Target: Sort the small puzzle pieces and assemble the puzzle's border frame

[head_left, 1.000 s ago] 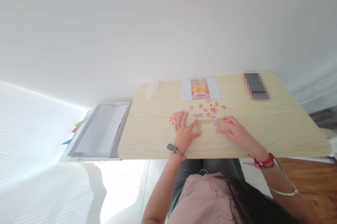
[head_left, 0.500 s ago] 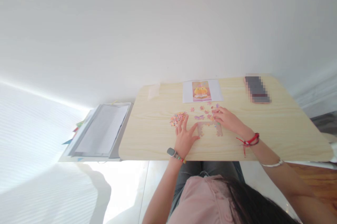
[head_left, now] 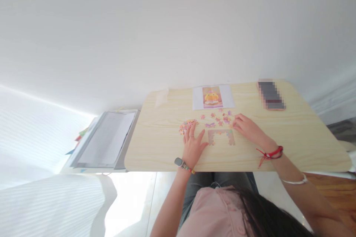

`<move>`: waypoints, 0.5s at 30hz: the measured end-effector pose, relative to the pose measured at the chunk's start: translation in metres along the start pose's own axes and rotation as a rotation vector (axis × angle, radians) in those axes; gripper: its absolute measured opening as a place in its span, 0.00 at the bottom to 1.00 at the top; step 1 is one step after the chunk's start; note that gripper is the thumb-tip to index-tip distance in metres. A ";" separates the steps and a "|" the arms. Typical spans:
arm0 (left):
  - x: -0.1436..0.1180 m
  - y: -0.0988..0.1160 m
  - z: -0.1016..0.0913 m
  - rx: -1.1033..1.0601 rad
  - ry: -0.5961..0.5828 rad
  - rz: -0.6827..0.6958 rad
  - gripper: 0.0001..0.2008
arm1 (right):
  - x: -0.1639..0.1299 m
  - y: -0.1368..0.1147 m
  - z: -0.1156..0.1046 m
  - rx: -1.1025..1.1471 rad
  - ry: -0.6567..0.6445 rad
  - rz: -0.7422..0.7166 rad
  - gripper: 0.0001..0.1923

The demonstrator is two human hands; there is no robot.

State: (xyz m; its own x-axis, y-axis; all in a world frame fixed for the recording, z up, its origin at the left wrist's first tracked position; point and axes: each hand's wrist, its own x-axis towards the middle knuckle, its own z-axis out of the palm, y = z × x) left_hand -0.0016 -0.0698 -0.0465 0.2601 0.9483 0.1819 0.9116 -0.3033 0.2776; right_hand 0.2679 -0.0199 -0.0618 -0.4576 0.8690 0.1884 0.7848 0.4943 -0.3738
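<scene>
Here left hand (head_left: 193,144) flat, fingers spread, beside puzzle frame (head_left: 221,136); right hand (head_left: 247,127) fingers bunched at loose pieces (head_left: 219,117).

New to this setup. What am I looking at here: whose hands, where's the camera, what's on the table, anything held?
No machine here: a person works with two bare hands. The one view comes from a camera worn on their head, looking forward and down, so their hair and pink top show at the bottom edge.

On the wooden table lie a half-built puzzle frame, loose pieces beyond it, a small pile to its left, a reference picture at the far edge and a blurred-out phone.

The left hand rests flat, fingers spread, beside the frame and touching the pile. The right hand has its fingertips at the loose pieces; whether it pinches one is too small to tell.
</scene>
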 end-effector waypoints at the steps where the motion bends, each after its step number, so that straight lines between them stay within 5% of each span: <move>1: 0.001 0.000 0.000 0.002 0.007 0.000 0.23 | -0.003 0.001 -0.001 -0.005 0.009 0.007 0.07; 6: 0.002 -0.001 -0.002 -0.004 0.036 0.004 0.22 | 0.002 -0.002 -0.007 0.015 0.057 0.019 0.09; 15: -0.009 -0.008 0.003 -0.034 0.065 -0.010 0.21 | 0.071 -0.036 0.008 -0.153 0.020 0.161 0.10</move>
State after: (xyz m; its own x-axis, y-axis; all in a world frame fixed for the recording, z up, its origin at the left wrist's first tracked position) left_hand -0.0098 -0.0752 -0.0536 0.2290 0.9435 0.2395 0.9024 -0.2980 0.3113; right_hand 0.2043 0.0238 -0.0420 -0.3137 0.9366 0.1561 0.9020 0.3453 -0.2592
